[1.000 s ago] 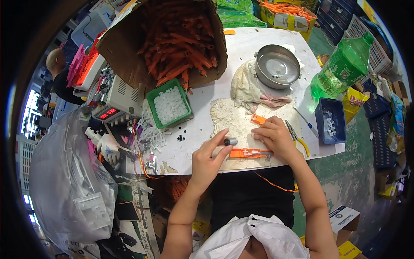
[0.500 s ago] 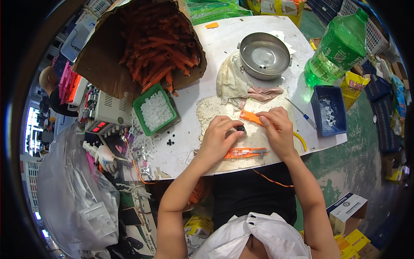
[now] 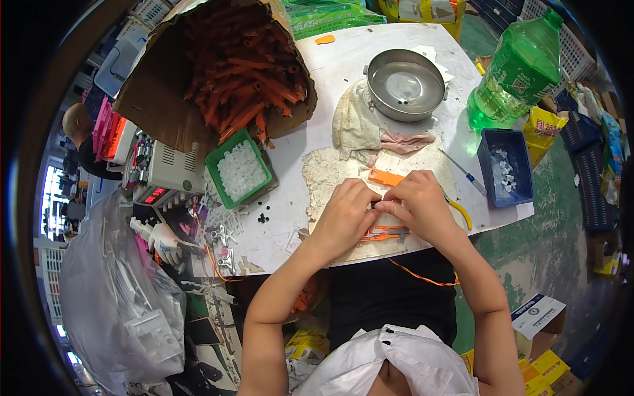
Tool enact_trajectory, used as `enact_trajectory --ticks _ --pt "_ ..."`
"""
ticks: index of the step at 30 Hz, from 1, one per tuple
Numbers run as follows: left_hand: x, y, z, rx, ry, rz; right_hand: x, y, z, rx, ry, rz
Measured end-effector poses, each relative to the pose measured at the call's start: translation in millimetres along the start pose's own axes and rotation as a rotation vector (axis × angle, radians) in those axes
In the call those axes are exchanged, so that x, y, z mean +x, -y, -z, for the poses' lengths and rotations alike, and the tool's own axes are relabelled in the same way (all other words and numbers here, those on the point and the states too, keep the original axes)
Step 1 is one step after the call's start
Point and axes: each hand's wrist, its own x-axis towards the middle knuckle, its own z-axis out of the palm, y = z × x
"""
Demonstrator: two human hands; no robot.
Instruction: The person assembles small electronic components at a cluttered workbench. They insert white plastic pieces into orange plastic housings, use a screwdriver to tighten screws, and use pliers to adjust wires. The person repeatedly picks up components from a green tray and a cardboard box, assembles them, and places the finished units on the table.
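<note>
My left hand (image 3: 345,216) and my right hand (image 3: 421,206) meet over the worn patch of the tabletop. Their fingertips close on a small black part (image 3: 375,204), mostly hidden by the fingers. Just beyond them lies a flat orange plastic piece (image 3: 384,177), its right end covered by my right hand. On the near side, under the hands, rests an orange housing (image 3: 382,233) with grey and white parts inside, partly hidden. Right of my right hand, a curved yellow handle (image 3: 460,214) sticks out.
Far left, a cardboard box (image 3: 155,99) holds many orange parts. A green tray (image 3: 264,185) has white pieces; a blue bin (image 3: 485,191) has similar ones. A steel bowl (image 3: 404,84), cloth (image 3: 354,122), screwdriver (image 3: 472,178) and green bottle (image 3: 522,72) also stand or lie around.
My right hand has left the orange piece and moved left and nearer, to my left hand. My left hand still holds the black part, now slightly nearer me, and the fingertips of both hands meet there.
</note>
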Motion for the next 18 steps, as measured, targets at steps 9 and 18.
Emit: enact_trajectory --ticks 9,18 --pt "-1.0 -2.6 0.2 -0.086 0.06 0.103 19.4 5.9 1.7 -0.236 0.316 0.094" --pt "-4.2 4.2 -10.9 -0.157 -0.022 0.093 24.4 16.0 2.1 -0.273 0.386 0.069"
